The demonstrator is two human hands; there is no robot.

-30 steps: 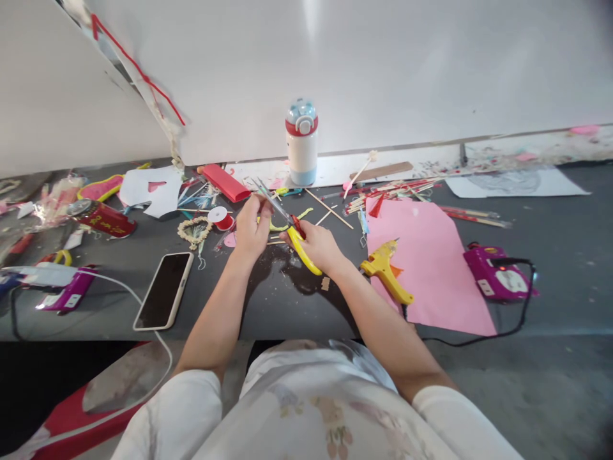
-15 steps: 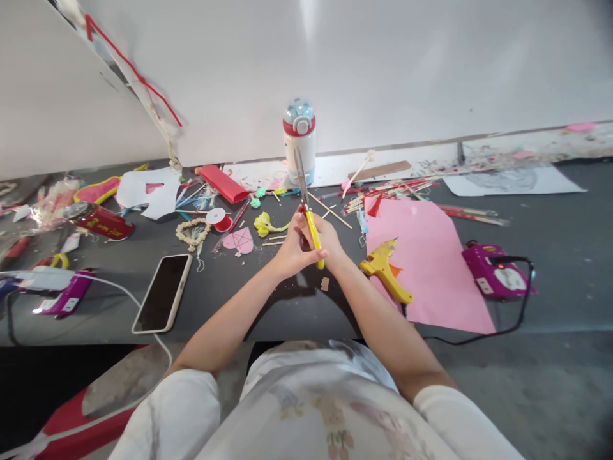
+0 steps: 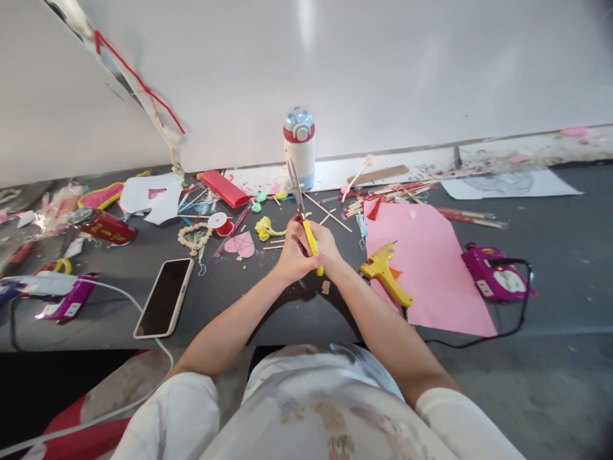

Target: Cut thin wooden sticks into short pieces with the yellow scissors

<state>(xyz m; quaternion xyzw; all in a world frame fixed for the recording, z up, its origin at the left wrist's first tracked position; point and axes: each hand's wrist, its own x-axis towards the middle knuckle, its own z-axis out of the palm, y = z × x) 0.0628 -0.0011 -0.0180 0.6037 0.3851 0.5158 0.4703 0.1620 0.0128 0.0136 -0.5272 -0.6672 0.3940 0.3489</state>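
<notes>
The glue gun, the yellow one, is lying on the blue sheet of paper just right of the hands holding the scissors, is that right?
Not quite: the sheet is pink, not blue. The head view shows the yellow glue gun lying on its near left edge, just right of the left hand and right hand holding the yellow-handled scissors.

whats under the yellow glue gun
The yellow glue gun lies on the left edge of the pink paper sheet, with a small orange scrap beside its body. Whatever lies directly beneath the gun is covered.
</notes>
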